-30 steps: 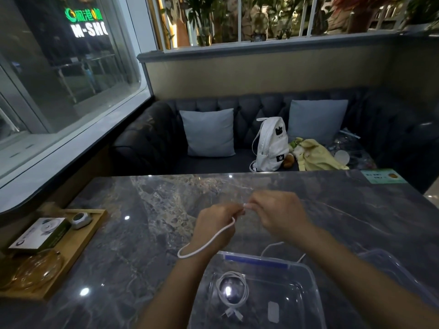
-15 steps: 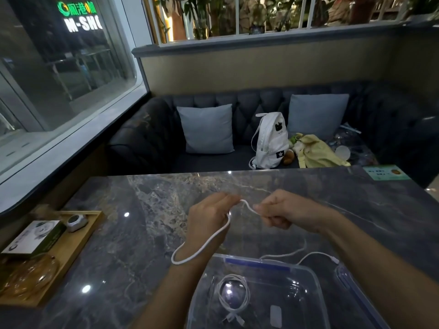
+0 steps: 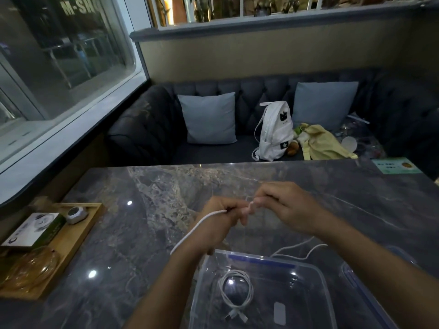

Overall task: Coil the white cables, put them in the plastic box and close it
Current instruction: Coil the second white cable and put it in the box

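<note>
**A:** What carries it all?
**B:** A dark marble table. Near its close edge stands the clear plastic box, with no lid on it.
**A:** And the hands?
**B:** Both are above the table, just beyond the box. The left hand is curled round a white cable, which loops down past its wrist. The right hand pinches the same cable between thumb and fingertips, right beside the left.
**A:** The loose end?
**B:** It trails on the table behind the box's far rim.
**A:** Anything inside?
**B:** A second white cable, coiled, lies on the box floor, left of middle.
</note>
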Demonstrator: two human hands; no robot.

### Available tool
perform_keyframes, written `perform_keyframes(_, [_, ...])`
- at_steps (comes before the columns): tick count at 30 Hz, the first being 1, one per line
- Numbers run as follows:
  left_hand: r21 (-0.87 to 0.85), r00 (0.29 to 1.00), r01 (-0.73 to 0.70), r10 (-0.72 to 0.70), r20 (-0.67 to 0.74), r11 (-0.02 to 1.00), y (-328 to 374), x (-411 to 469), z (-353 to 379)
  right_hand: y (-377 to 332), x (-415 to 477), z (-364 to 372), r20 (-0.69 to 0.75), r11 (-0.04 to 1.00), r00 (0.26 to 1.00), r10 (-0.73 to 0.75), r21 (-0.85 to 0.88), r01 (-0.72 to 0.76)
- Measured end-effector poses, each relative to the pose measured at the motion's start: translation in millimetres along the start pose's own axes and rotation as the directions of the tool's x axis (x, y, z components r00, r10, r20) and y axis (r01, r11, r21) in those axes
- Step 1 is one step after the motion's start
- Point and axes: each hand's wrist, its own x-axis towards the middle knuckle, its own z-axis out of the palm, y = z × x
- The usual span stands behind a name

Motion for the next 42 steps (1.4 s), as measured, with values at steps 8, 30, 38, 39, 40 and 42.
perform_keyframes(8, [-0.492, 0.909, 0.340, -0.145, 0.391, 0.802, -13, -4, -2, 9, 4, 13, 0.044, 0.916, 0.963, 0.267, 0.300, -0.267])
perform_keyframes(30, [-0.294, 0.867, 0.451, -0.336, 0.367, 0.843, -11, -25, -5, 35, -2, -2, 0.400, 0.883, 0.909, 0.114, 0.378, -0.277])
perform_keyframes(38, [-0.175, 0.302, 0.675, -0.052, 0.952, 0.717, -11, -26, 17, 1, 7, 21, 0.613, 0.991, 0.784, -0.094, 0.137, 0.012])
perform_keyframes(39, [-0.192, 0.308, 0.668, -0.033, 0.951, 0.719, -12, -26, 19, 0, 7, 22, 0.622, 0.994, 0.778, -0.092, 0.104, 0.035])
perform_keyframes(40, [-0.239, 0.363, 0.658, -0.023, 0.931, 0.714, -12, -26, 19, 1, 7, 21, 0.616, 0.996, 0.783, -0.083, 0.087, 0.037])
perform_keyframes(42, [-0.393, 0.596, 0.605, -0.066, 0.800, 0.693, -13, -25, 15, 7, 6, 17, 0.547, 0.998, 0.837, -0.018, 0.058, -0.016])
